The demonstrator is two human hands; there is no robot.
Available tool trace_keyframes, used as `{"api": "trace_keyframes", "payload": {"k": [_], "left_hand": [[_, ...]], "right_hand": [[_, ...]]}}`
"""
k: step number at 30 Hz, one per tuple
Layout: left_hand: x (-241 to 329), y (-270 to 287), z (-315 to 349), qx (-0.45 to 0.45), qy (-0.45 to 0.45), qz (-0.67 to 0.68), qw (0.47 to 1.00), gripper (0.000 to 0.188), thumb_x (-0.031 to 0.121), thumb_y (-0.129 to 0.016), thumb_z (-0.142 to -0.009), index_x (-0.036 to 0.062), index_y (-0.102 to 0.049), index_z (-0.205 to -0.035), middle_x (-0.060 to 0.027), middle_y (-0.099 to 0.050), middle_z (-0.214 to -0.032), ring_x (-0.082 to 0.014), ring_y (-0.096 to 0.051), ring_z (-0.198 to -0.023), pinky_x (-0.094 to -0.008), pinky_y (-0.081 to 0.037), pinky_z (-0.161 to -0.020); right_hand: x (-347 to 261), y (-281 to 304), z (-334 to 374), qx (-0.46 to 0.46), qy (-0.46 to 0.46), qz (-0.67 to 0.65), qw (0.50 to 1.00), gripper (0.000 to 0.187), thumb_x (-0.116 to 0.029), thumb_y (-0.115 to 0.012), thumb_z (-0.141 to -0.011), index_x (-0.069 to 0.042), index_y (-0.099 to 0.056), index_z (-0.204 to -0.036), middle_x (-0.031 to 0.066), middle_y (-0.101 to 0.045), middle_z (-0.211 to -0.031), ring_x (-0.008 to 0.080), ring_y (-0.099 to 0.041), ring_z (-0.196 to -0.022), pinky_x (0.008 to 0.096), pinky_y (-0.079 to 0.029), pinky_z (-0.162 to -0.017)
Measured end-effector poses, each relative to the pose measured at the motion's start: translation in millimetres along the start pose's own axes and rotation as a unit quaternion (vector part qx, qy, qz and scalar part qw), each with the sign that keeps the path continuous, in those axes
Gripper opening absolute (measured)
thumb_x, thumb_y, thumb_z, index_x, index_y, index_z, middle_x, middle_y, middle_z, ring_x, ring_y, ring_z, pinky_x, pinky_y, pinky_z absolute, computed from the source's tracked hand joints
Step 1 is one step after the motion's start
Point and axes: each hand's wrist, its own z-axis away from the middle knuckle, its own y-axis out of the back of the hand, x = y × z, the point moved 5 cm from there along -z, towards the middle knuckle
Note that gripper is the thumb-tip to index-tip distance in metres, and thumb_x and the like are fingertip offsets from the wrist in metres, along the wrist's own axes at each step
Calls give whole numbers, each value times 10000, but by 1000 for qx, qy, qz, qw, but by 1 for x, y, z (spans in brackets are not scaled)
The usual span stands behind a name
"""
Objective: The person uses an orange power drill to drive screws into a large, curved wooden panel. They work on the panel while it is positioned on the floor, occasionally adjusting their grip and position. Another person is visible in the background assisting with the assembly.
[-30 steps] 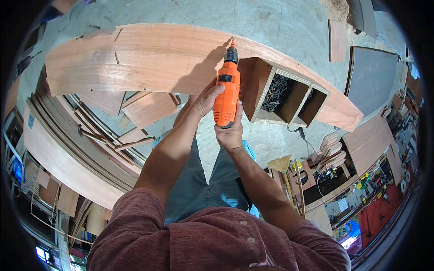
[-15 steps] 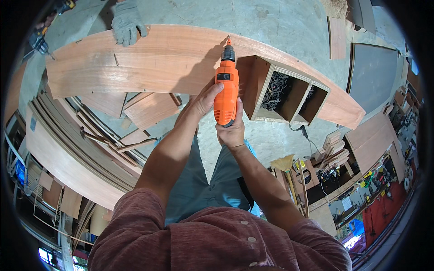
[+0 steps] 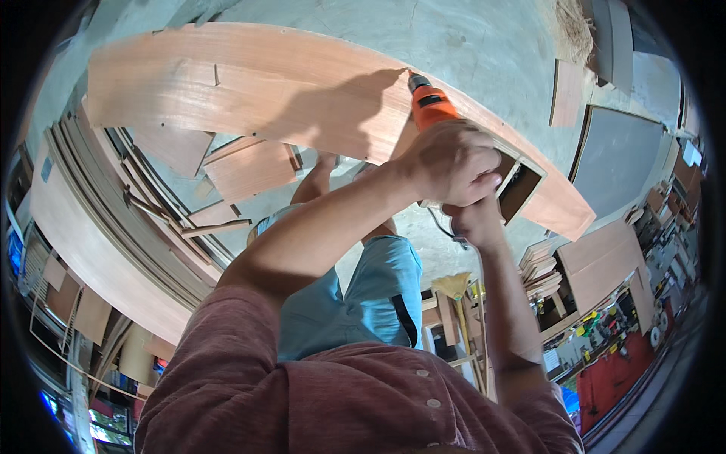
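Observation:
An orange power drill (image 3: 435,107) points away from me, tilted to the far left. Its tip reaches the far curved edge of a long, pale reddish wooden panel (image 3: 302,91). My left hand (image 3: 452,160) is closed over the drill's rear end, its fingers curled. Below and behind it, my right hand (image 3: 478,219) is closed at the drill's handle, which my hands mostly hide. Partly covered by my hands, a wooden compartment box (image 3: 534,171) sits on the panel's right part.
Curved boards (image 3: 113,219) are stacked at left, beside loose wood offcuts (image 3: 249,174). A broom (image 3: 454,286) stands near right, by a pile of small wood pieces (image 3: 541,271). A dark grey panel (image 3: 624,163) lies at far right. Tools crowd the right side.
Both hands have moved right with the drill, which now tilts leftward. My left hand has shifted onto its rear. Another person's gloved hand at far left has gone from view.

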Motion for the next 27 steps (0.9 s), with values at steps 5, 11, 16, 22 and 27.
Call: {"api": "trace_keyframes", "payload": {"k": [5,11,16,22,27], "left_hand": [[-10,15,-50,161,-13,22,987,62,123,-668,-765,86,-627,-737,-75,-664,-770,-308,-665,-732,-429,-525,-634],[-20,24,-54,212,22,24,977,29,103,-642,-751,89,-625,-733,-69,-658,-735,-306,-661,-725,-416,-523,-625],[-21,35,-49,241,17,54,969,31,108,-639,-746,92,-621,-726,-64,-657,-726,-302,-662,-725,-406,-517,-617],[-23,37,-56,228,46,46,971,46,105,-647,-738,94,-608,-715,-61,-658,-733,-297,-662,-730,-405,-517,-618],[-27,36,-50,247,41,51,967,42,99,-646,-728,100,-609,-709,-58,-661,-737,-297,-665,-736,-410,-520,-623]], "right_hand": [[-50,60,-44,-168,110,106,974,208,-48,-667,-607,-53,-612,-807,11,-622,-798,136,-592,-755,327,-489,-688],[-72,61,-59,-123,1,138,983,309,-20,-634,-600,-45,-584,-904,23,-588,-767,126,-581,-670,305,-474,-599],[-87,45,-55,-101,-30,135,985,307,-6,-621,-598,-50,-574,-898,19,-580,-727,118,-568,-631,298,-465,-555],[-92,46,-60,-117,-36,111,986,301,-19,-619,-604,-50,-567,-898,20,-579,-722,114,-558,-613,288,-452,-536],[-92,43,-64,-103,-15,155,982,327,-34,-625,-616,-55,-554,-934,19,-580,-734,112,-559,-622,293,-457,-544]]}}
